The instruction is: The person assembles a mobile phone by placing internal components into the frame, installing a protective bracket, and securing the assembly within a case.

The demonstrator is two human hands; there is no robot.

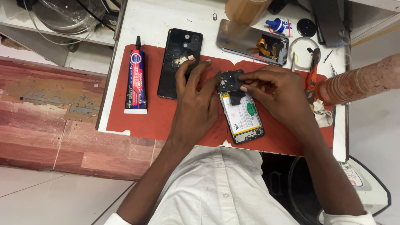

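An opened phone point(243, 118) lies on a red mat point(150, 112), its white battery with a green sticker showing. My right hand point(273, 89) grips a black plastic cover piece point(229, 81) at the phone's top end. My left hand point(196, 98) rests beside the phone on its left, fingers spread, fingertips touching the mat near the cover piece. A black phone back cover point(180, 62) lies just left of my left hand.
A tube of glue point(136, 81) lies at the mat's left. Behind the mat sit a detached screen panel point(252, 41), a blue-capped bottle point(278, 26), a black round cap point(306, 27), red-handled pliers point(311, 73) and a brown roll point(362, 81) at the right.
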